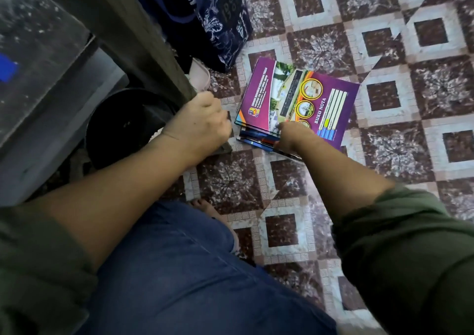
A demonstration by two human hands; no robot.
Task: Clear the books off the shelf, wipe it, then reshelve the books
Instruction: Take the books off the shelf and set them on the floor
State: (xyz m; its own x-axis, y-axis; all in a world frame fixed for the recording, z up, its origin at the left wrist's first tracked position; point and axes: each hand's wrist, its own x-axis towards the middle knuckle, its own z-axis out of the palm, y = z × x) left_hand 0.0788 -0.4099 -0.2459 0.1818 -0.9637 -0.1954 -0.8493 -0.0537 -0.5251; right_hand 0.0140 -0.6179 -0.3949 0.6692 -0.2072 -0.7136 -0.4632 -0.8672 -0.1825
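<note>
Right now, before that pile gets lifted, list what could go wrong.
The stack of books lies skewed, with thin ones jutting out at the bottom. The right hand pinches only its near edge, so some may slide out. Dropped books could land on the bare foot close by.

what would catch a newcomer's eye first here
The bright purple notebook topping a stack of books on the patterned floor, mid-frame, stands out first. Both hands reach down to it: the right hand at the stack's near edge, the left hand at its left side beside a wooden furniture leg. A dark blue patterned bag stands behind the stack.
</note>
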